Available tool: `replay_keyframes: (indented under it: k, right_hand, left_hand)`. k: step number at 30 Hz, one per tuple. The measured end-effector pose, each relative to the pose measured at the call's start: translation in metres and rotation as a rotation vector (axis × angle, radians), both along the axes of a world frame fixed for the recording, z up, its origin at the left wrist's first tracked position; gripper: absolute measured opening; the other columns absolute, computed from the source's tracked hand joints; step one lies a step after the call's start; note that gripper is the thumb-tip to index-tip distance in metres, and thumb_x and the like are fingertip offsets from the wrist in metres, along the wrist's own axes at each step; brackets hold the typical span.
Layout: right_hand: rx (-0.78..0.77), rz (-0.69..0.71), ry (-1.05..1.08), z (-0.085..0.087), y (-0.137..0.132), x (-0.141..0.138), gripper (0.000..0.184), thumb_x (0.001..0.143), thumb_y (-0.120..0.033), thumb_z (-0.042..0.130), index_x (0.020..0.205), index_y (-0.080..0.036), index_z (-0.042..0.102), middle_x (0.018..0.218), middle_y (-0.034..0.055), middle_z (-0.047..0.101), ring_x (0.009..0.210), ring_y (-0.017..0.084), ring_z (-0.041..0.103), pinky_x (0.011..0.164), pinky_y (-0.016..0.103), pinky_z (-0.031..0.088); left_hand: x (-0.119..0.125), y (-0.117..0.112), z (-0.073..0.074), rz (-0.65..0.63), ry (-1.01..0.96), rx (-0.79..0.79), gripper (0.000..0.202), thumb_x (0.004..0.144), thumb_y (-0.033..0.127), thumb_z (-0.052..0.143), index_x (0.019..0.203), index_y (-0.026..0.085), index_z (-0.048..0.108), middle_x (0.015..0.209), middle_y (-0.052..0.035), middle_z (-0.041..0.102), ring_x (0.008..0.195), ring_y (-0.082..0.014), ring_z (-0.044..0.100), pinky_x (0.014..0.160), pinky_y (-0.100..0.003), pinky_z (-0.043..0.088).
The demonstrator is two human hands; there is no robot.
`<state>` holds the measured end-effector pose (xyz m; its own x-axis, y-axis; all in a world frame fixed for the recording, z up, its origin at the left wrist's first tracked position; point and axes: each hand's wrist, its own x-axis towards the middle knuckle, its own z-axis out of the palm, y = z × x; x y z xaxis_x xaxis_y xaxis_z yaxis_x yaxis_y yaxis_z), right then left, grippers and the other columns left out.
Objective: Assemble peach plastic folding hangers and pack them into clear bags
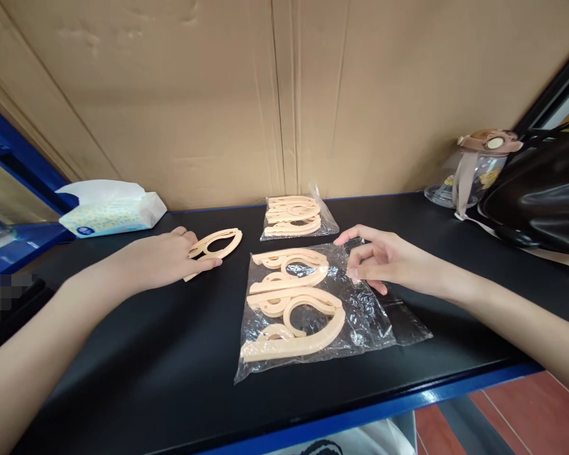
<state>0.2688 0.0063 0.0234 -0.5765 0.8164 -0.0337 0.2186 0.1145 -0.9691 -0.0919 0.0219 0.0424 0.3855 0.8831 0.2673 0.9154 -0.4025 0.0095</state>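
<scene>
My left hand (164, 258) lies on the black tabletop with its fingers closed on a loose beige plastic hanger (215, 245). My right hand (384, 260) pinches the upper right edge of a clear plastic bag (360, 316) lying in the middle. Several beige hangers (291, 303) are stacked on top of that bag. A second, filled clear bag of hangers (293, 217) lies further back, near the cardboard wall.
A pack of tissues (111, 208) sits at the back left. A clear water bottle (477, 167) with a brown lid and a dark bag (543, 196) stand at the right. The black table (146, 354) has a blue front edge.
</scene>
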Motion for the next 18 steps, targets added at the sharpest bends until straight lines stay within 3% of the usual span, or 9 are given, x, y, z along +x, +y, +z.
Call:
replay_keyframes:
  k: [3, 6, 9, 11, 14, 18]
  right_hand:
    - [0.018, -0.003, -0.031, 0.001, 0.0, 0.001, 0.039, 0.079, -0.021, 0.064, 0.113, -0.018, 0.045, 0.064, -0.0052, 0.058, 0.044, 0.004, 0.043, 0.043, 0.018, 0.037]
    - [0.047, -0.045, -0.098, 0.004, 0.0, 0.002, 0.038, 0.08, -0.028, 0.066, 0.111, -0.017, 0.048, 0.056, -0.0072, 0.055, 0.04, 0.004, 0.039, 0.039, 0.018, 0.032]
    - [0.167, -0.147, -0.15, 0.006, -0.001, 0.003, 0.036, 0.081, -0.039, 0.067, 0.106, -0.017, 0.053, 0.047, -0.0098, 0.047, 0.038, 0.005, 0.036, 0.037, 0.018, 0.026]
    - [0.285, -0.206, -0.141, 0.007, -0.001, 0.004, 0.035, 0.082, -0.043, 0.066, 0.104, -0.018, 0.055, 0.048, -0.0092, 0.045, 0.042, 0.006, 0.04, 0.04, 0.019, 0.028]
    - [0.411, -0.251, -0.093, 0.006, -0.003, 0.003, 0.034, 0.083, -0.041, 0.065, 0.107, -0.019, 0.056, 0.06, -0.006, 0.05, 0.051, 0.007, 0.045, 0.047, 0.02, 0.036]
    - [0.353, -0.204, -0.021, 0.006, -0.006, -0.001, 0.034, 0.086, -0.043, 0.061, 0.11, -0.02, 0.057, 0.08, -0.0003, 0.058, 0.057, 0.008, 0.048, 0.054, 0.022, 0.042]
  left_hand:
    - [0.007, -0.006, 0.004, 0.058, 0.187, -0.006, 0.044, 0.094, 0.047, 0.038, 0.069, 0.016, 0.057, 0.068, 0.0007, 0.052, 0.06, -0.0139, 0.057, 0.056, -0.024, 0.037]
    - [0.019, -0.012, 0.009, 0.133, 0.341, 0.099, 0.043, 0.096, 0.046, 0.03, 0.085, 0.014, 0.056, 0.081, -0.0036, 0.055, 0.073, -0.0186, 0.062, 0.057, -0.025, 0.04]
    - [0.034, -0.016, 0.017, 0.177, 0.387, 0.173, 0.044, 0.096, 0.045, 0.027, 0.102, 0.01, 0.052, 0.095, -0.0104, 0.057, 0.09, -0.028, 0.062, 0.062, -0.029, 0.043]
    - [0.044, -0.019, 0.021, 0.186, 0.363, 0.181, 0.048, 0.095, 0.047, 0.028, 0.113, 0.007, 0.046, 0.102, -0.0149, 0.055, 0.096, -0.033, 0.06, 0.065, -0.033, 0.044]
    - [0.06, -0.027, 0.022, 0.1, 0.274, 0.213, 0.048, 0.092, 0.049, 0.037, 0.118, 0.009, 0.043, 0.11, -0.0155, 0.054, 0.092, -0.0328, 0.06, 0.071, -0.038, 0.046]
    - [0.077, -0.041, 0.012, -0.135, 0.167, 0.371, 0.049, 0.083, 0.047, 0.051, 0.121, 0.016, 0.044, 0.118, -0.012, 0.054, 0.095, -0.0294, 0.06, 0.08, -0.039, 0.046]
